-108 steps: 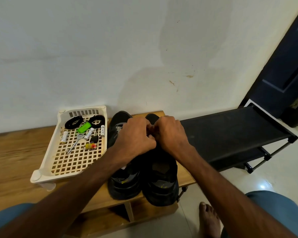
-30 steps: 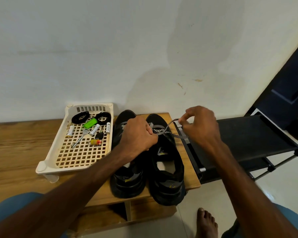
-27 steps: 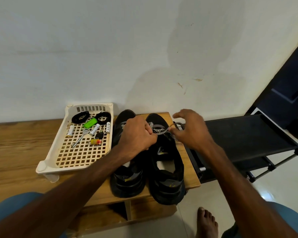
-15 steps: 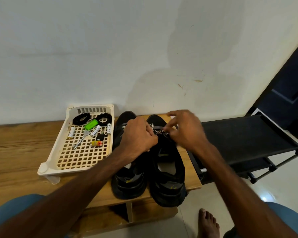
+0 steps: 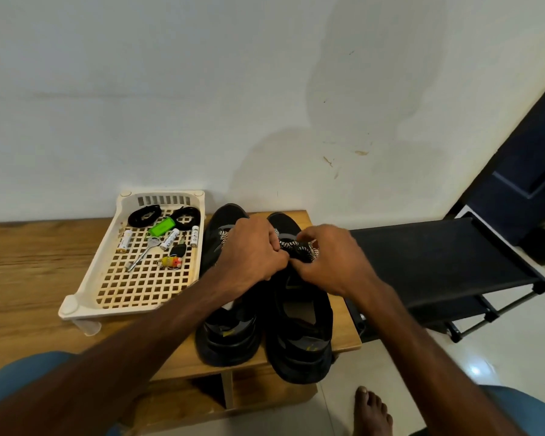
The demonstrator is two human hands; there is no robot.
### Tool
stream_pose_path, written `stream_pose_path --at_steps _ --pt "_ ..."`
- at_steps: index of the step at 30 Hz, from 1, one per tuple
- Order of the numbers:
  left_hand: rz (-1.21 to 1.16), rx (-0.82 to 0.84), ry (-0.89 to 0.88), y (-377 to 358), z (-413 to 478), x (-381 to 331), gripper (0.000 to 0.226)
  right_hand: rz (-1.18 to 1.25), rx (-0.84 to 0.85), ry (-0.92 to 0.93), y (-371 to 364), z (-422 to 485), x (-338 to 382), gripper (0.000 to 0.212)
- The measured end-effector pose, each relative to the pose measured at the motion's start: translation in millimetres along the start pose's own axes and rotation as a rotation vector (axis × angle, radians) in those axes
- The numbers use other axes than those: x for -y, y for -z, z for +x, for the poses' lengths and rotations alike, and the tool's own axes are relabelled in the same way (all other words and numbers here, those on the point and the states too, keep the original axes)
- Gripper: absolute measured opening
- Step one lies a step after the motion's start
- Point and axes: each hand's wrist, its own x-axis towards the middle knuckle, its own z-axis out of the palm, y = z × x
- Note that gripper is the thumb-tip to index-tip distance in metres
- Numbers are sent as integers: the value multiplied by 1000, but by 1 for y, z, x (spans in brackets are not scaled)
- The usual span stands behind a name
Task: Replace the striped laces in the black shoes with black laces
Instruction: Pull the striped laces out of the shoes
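Wooden desk (image 5: 29, 262): right hand (image 5: 331, 262) back from its pull, both grips pinched on right shoe (image 5: 299, 309) striped lace (image 5: 299, 250) beside left hand (image 5: 252, 256); unlacing continues, black laces (image 5: 145, 215) untouched in tray (image 5: 85, 287).

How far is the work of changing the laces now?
Early stage. Nothing looks finished: both black laces lie coiled in the basket. In hand: left hand and right hand work the striped lace on the right shoe. The left shoe remains striped.
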Motion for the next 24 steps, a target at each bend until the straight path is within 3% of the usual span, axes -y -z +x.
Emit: stream_pose_path --at_steps 4,7,9,11,14,24 --pt "206 -60 -39 5 -7 -5 6 -23 31 -98 -10 0 2 30" --pt "345 -156 -184 -4 -14 -9 26 -7 21 -110 -11 4 2 23" --pt "477 -136 -236 -12 -14 -16 35 -5 21 -111 -12 4 2 24" --pt "545 -101 -225 -19 -10 -23 27 4 23 -107 -13 3 1 24" --pt "567 -97 -196 -24 -4 -29 12 28 9 -107 -13 4 0 21" --pt "361 -73 -151 -18 8 -21 5 61 -47 -147 -15 2 -4 15"
